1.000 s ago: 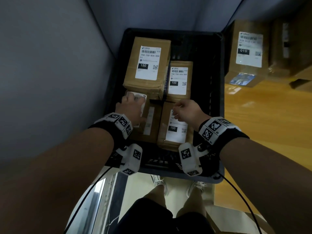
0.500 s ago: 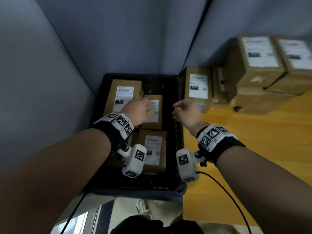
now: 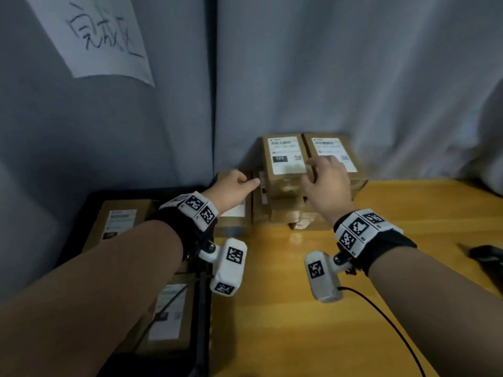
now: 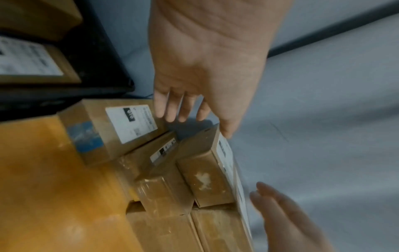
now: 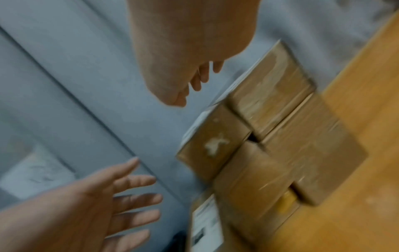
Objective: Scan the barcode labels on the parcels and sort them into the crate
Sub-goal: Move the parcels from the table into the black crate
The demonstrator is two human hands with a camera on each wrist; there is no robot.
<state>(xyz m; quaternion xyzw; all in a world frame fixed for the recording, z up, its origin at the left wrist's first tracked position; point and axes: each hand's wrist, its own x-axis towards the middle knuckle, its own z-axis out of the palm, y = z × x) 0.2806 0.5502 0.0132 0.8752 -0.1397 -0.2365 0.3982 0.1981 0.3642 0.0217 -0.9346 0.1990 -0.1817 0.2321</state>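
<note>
Grey fabric panels close off the back and left of a yellow wooden table (image 3: pixel 408 219), and a sheet of white paper (image 3: pixel 95 36) pinned to the left panel carries three handwritten characters that look like 完成区. At the table's back edge, against the fabric, sits a stack of brown cardboard parcels (image 3: pixel 294 208); the top left parcel (image 3: pixel 283 156) shows a white shipping label with "122" in a black box, the rest of its print too small to read. The black crate (image 3: pixel 201 308) stands off the table's left edge with labelled parcels already lying in it.

Both hands are empty and reaching for the stack. The left hand (image 3: pixel 234 186) hovers at the stack's left side, fingers loosely extended, gripping nothing. The right hand (image 3: pixel 326 180) is spread over the top parcels, fingers relaxed; I cannot tell whether it touches cardboard.

This looks like the fetch step for the next parcel. The next move would call for closing both hands on the sides of a top parcel, lifting it without dragging its neighbour, then bringing its barcode to the dark device (image 3: pixel 487 257) at the table's right edge, possibly the scanner.
</note>
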